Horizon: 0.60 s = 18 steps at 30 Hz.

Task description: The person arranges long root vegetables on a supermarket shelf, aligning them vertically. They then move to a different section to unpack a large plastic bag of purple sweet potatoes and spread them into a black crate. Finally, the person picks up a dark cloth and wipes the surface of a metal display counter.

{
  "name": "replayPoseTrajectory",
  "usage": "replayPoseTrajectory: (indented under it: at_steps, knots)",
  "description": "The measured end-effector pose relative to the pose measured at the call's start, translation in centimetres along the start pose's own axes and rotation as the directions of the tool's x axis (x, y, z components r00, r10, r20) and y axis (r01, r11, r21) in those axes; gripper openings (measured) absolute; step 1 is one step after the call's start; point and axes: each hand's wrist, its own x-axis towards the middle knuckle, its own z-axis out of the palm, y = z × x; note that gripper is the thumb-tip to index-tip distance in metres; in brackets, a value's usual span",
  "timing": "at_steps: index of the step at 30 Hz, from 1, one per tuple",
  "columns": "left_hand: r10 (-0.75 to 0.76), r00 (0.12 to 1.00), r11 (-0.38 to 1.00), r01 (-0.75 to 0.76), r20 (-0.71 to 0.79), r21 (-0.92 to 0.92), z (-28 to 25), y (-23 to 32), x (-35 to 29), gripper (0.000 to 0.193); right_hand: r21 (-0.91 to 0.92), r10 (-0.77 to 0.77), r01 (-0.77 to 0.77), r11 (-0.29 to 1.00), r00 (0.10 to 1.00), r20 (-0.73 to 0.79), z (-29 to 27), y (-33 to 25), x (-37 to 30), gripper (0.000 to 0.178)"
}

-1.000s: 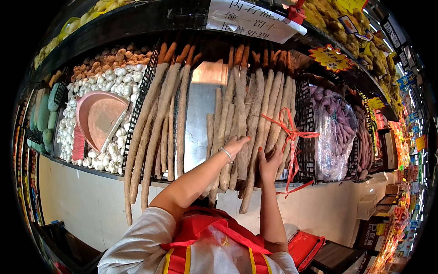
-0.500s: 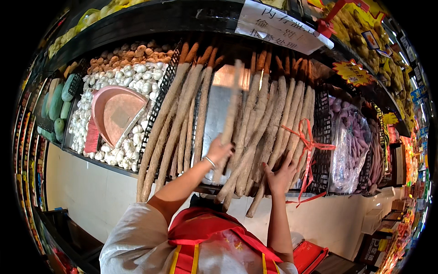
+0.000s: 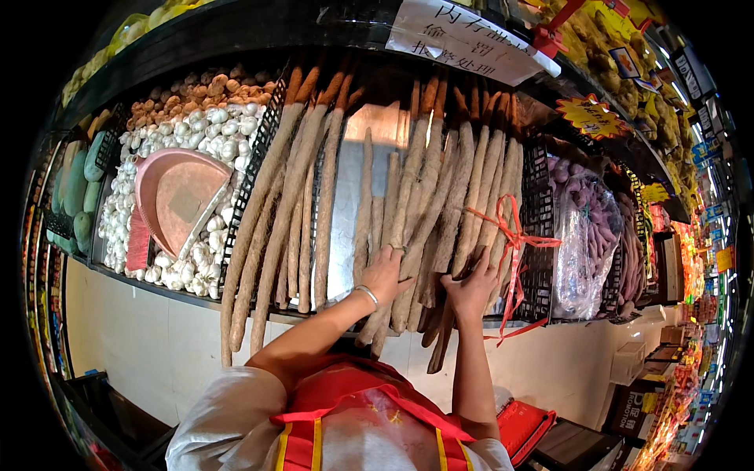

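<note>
Long, brown Chinese yams [image 3: 428, 177] lie side by side in the bin in front of me, their reddish tips at the far end. My left hand [image 3: 382, 273], with a bangle on its wrist, is closed around the near part of a yam in the middle of the pile. One shorter yam [image 3: 364, 196] lies just left of it on the metal bin floor [image 3: 345, 235]. Over the yams to the right, my right hand [image 3: 470, 290] has its thumb and fingers curled about a yam [image 3: 442, 341] that pokes past the front edge. Its fingertips are partly hidden.
Red ribbon [image 3: 515, 238] is tied round yams at the right, beside a black crate [image 3: 538, 188]. Wrapped purple sweet potatoes [image 3: 581, 243] lie beyond. Leftward, garlic [image 3: 129, 184] carries a pink dustpan [image 3: 177, 196] and a red brush [image 3: 140, 239]. A shelf with a paper sign [image 3: 471, 43] overhangs the back.
The yam my left hand held up and swung now lies in the gap at the left. That hand has moved onto the middle yams. My right hand's fingers have drawn in. The view has shifted slightly.
</note>
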Motion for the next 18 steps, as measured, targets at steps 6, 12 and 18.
replayPoseTrajectory:
  at_steps: [6, 12, 18]
  knots:
    - [0.048, 0.996, 0.997, -0.044, 0.077, -0.06, 0.3, -0.8, 1.7, 0.043, 0.132, 0.011, -0.015, 0.991, 0.999, 0.03, -0.1, 0.6, 1.1, 0.092]
    - [-0.074, 0.995, 0.431, -0.027, -0.065, -0.902, 0.4, 0.0, 2.8, 0.034, 0.707, 0.157, -0.294, 0.643, 0.954, 0.255, 0.7, 5.1, 2.3, 0.079]
    - [-0.17, 0.981, 0.557, 0.172, 0.091, -0.812, 3.4, 0.7, 3.0, 0.05, 0.883, -0.2, -0.428, -0.193, 0.898, 0.391, -0.8, 3.8, 1.7, 0.054]
